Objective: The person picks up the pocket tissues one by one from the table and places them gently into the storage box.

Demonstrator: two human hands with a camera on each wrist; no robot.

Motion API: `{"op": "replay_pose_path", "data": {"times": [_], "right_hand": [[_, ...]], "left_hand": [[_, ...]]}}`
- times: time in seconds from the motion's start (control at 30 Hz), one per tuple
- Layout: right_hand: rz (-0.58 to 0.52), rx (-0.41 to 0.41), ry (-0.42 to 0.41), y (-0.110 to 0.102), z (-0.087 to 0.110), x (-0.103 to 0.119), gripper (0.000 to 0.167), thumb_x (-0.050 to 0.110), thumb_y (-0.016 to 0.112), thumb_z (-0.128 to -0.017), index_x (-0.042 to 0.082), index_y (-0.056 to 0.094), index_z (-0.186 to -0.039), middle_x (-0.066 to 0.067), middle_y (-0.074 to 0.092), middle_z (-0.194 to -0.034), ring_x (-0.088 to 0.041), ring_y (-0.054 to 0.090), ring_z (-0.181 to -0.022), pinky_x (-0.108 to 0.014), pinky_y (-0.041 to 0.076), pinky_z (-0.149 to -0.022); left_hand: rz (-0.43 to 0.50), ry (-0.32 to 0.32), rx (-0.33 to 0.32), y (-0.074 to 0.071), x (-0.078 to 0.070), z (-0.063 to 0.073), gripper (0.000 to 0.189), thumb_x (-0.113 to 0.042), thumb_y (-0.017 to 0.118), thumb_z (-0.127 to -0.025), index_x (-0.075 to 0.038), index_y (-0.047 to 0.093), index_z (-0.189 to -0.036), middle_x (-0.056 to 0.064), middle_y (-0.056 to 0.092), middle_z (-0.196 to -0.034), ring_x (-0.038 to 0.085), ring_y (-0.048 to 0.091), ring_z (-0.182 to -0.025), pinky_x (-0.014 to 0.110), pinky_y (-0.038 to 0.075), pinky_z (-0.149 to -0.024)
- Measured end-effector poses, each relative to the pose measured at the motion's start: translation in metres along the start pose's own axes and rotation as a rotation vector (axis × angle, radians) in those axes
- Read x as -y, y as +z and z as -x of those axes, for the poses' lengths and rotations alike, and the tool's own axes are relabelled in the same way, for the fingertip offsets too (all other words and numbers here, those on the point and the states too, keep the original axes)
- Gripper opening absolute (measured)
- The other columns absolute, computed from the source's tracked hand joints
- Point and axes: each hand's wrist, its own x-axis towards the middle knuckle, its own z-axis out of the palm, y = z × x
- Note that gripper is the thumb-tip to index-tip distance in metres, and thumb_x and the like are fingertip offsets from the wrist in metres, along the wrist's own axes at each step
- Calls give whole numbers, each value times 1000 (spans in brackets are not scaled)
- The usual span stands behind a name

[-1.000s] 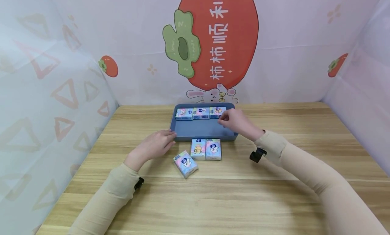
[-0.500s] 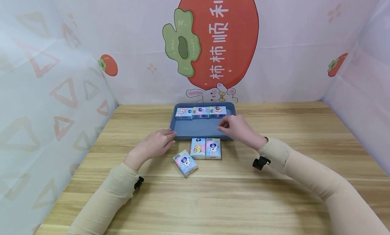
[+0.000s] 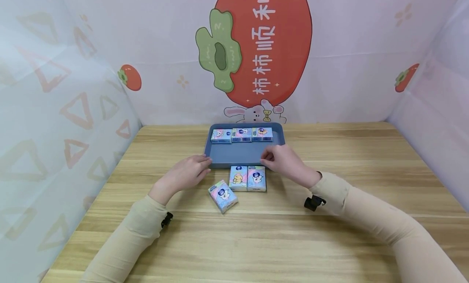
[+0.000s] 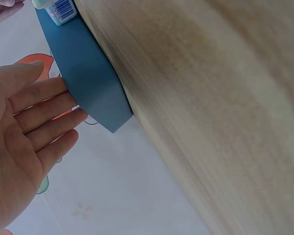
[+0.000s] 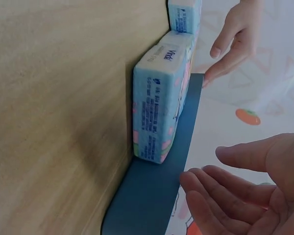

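Observation:
A blue-grey tray [image 3: 238, 154] holds three small tissue packs [image 3: 242, 135] in a row along its back side. My left hand [image 3: 187, 172] touches the tray's left front corner, its fingers [image 4: 49, 117] straight and holding nothing. Over the tray's right front part is my right hand [image 3: 287, 163], with bent fingers; in the right wrist view its thumb [image 5: 245, 155] stands apart from the fingertips and nothing lies between them. Two upright-turned packs, a yellow-figured tissue pack [image 3: 238, 178] and a white-figured tissue pack [image 3: 256, 179], lie side by side against the tray's front wall.
Nearer the person, a third loose tissue pack [image 3: 223, 196] lies slanted on the wooden table [image 3: 234, 242]. A printed cloth backdrop [image 3: 348, 71] rises behind the table's far edge, with cloth walls at both sides.
My right hand has drawn back from the right-hand pack of the tray's row toward the tray's front edge. The left hand and all the packs have stayed put.

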Motion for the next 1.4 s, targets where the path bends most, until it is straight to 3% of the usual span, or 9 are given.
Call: {"op": "replay_pose_path", "data": {"times": [0.43,0.73,0.9,1.13,1.4], "right_hand": [[51,-7,-60,6,10,5,14,15,71,-85,7,73,-95,-4,71,-86,-10,65,-75,-25,59,-69],[54,41,-24,11,11,3,20,18,73,-83,6,72,-99,-5,72,-91,-11,67,-80,-27,59,-72],[102,58,-16,13,11,3,22,23,75,-82,7,73,-96,-4,72,-87,-9,64,-73,-25,57,-65],[172,102,9,14,14,9,30,32,79,-77,8,73,-94,0,67,-76,-9,51,-58,-20,42,-48],[227,119,9,13,16,11,40,41,79,-75,8,71,-96,2,59,-68,-10,49,-54,-21,37,-46]], "left_hand": [[0,-8,5,-1,-1,0,35,-19,56,-96,1,61,-123,19,61,-126,32,56,-120,45,48,-101],[5,-11,13,0,-1,0,35,-20,56,-96,1,61,-124,20,60,-127,33,56,-121,45,47,-102],[2,-6,3,0,-1,0,35,-20,56,-96,1,61,-124,20,60,-127,33,56,-120,45,47,-102],[-6,-8,8,-1,-2,1,35,-20,57,-95,0,61,-124,19,60,-127,32,56,-120,45,48,-101],[-2,-13,9,-2,-2,1,36,-20,57,-95,1,61,-124,20,60,-127,33,56,-120,46,47,-101]]}}
